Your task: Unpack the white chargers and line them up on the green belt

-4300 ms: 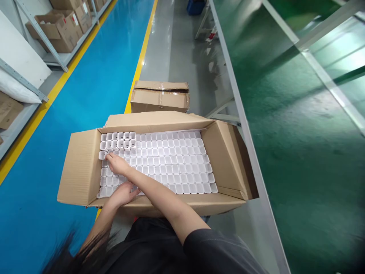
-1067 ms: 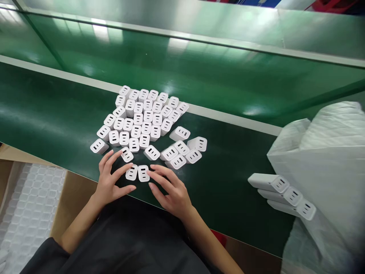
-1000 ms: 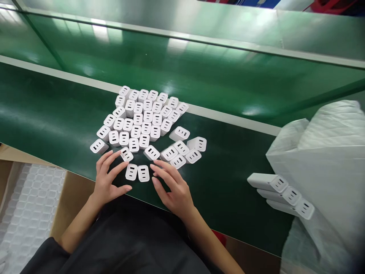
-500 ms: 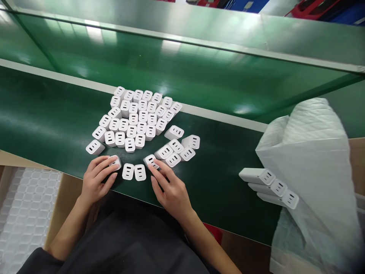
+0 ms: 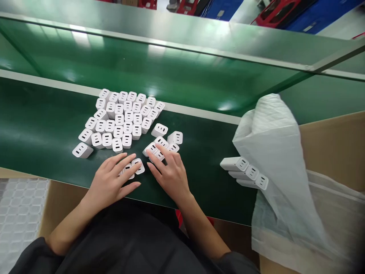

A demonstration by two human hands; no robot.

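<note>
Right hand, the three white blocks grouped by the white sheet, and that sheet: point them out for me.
Right hand [image 5: 173, 173]: head view, on its back.
Three white blocks [image 5: 242, 175]: head view, on the middle block's long side.
White sheet [image 5: 286, 160]: head view, on its upper part.

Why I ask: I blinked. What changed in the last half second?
The right hand let go of a USB charger and moved right to the small charger cluster. The left hand moved right, over that charger. The large charger block and stacked trio stayed put.
</note>
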